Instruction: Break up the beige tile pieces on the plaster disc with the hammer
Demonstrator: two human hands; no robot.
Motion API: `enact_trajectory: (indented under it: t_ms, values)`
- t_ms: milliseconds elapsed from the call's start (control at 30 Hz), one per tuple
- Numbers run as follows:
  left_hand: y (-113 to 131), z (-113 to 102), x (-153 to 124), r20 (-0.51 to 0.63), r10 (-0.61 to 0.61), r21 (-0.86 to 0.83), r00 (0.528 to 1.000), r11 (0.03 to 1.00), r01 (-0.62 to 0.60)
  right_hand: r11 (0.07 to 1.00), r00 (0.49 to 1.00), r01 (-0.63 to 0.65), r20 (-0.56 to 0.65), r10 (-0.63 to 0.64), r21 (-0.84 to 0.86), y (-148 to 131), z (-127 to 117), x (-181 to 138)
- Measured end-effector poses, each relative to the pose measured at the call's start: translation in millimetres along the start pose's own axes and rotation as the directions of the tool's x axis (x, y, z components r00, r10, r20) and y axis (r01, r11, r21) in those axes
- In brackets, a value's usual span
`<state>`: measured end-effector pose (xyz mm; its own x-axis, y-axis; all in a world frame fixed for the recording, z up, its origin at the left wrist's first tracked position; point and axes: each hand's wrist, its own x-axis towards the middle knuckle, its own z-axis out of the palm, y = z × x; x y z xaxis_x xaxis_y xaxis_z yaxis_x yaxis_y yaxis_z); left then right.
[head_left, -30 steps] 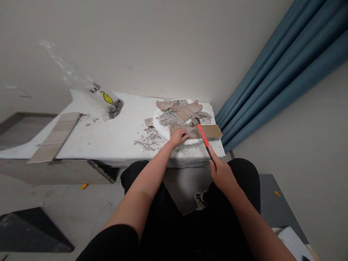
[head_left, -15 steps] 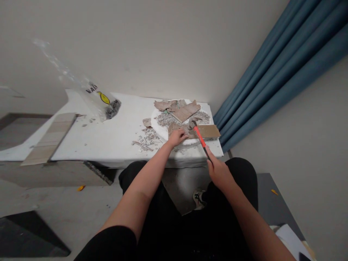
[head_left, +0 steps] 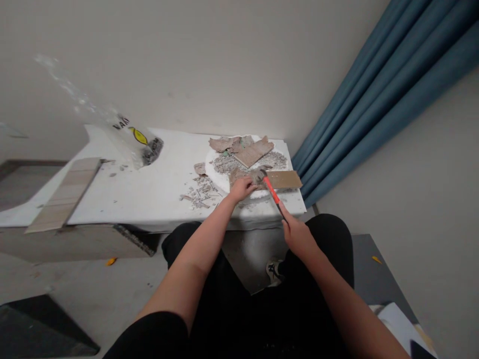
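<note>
My right hand (head_left: 297,234) is wrapped round the black grip of a hammer (head_left: 272,191) with a red and black handle. The hammer's head lies low over a rough grey-brown broken piece (head_left: 235,174) near the front of a round white slab (head_left: 210,174). Beside the head, my left hand (head_left: 240,189) rests at that piece with its fingers curled in; what they hold is hidden. A flat tan strip (head_left: 284,180) sticks out to the right behind the hammer. Farther back on the slab lie a tan broken board (head_left: 255,152), torn brown pieces (head_left: 223,144) and grey crumbs (head_left: 277,160).
Loose fragments (head_left: 202,193) are scattered left of the slab on the white-covered table (head_left: 149,192). A clear plastic bag (head_left: 127,142) with dark contents stands at the left, near a wood-look plank (head_left: 65,194). A blue curtain (head_left: 348,94) hangs at the right.
The hammer head has dropped slightly towards the broken piece. My left hand stays at its place beside it. The whole view has shifted a little.
</note>
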<state>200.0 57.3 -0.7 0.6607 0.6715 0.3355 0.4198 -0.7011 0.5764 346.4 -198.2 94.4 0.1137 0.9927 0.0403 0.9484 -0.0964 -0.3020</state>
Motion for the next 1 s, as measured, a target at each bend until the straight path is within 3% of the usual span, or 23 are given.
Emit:
enact_trajectory:
  t_ms: [133,267,400,567,1000]
  values:
    - [0.1,0.6,-0.3,0.002,-0.001,0.004,1.0,1.0,0.001,0.999,0.999,-0.009,-0.047,0.01,0.031,-1.7,-3.4,-1.4]
    - [-0.8,1.9,0.3,0.004,0.007,-0.006,1.0,1.0,-0.007,0.999,1.0,0.009,0.004,-0.009,0.034,-2.4,-5.3,-2.2]
    - [-2.7,3.2,1.1,0.008,0.002,0.004,1.0,1.0,-0.002,0.998,0.998,0.02,-0.066,-0.016,0.057,-3.3,-4.6,-3.3]
    - [-3.4,3.6,0.1,-0.001,-0.002,-0.02,1.0,1.0,0.002,0.997,1.0,-0.02,0.009,0.019,0.069,-4.6,-0.3,-2.6]
    - [-1.2,2.8,-0.2,0.017,-0.021,-0.011,1.0,1.0,0.021,0.996,0.998,-0.038,-0.045,0.042,0.077,-4.0,2.8,-4.3]
